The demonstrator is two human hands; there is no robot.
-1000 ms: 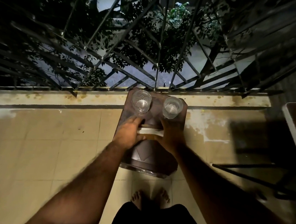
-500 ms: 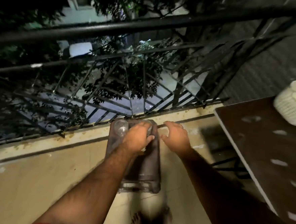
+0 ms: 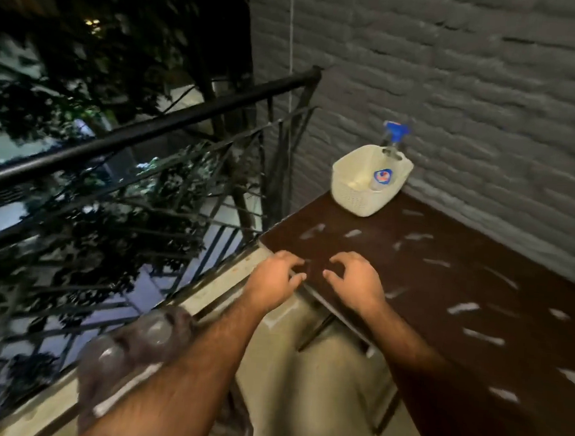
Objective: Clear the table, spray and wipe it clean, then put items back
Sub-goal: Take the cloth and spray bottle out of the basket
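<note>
A dark brown table (image 3: 444, 297) stands against the grey wall at the right, its top marked with several white smears. At its far corner sits a cream basket (image 3: 356, 192) holding a spray bottle (image 3: 391, 146) with a blue head. My left hand (image 3: 275, 281) hovers at the table's near left corner, fingers loosely curled, holding nothing. My right hand (image 3: 353, 280) hovers just above the tabletop beside it, fingers also loosely curled and empty. Down at the lower left a brown stool (image 3: 126, 359) carries two glasses (image 3: 155, 331), blurred and partly hidden by my left forearm.
A black metal railing (image 3: 149, 130) runs along the balcony edge at the left, with trees beyond it. The grey brick wall (image 3: 459, 76) closes the right side. Table legs (image 3: 319, 329) show under the near edge above the pale floor tiles.
My view has swung right from the stool to the table. Both hands have left the stool with the glasses and moved up over the table's near corner.
</note>
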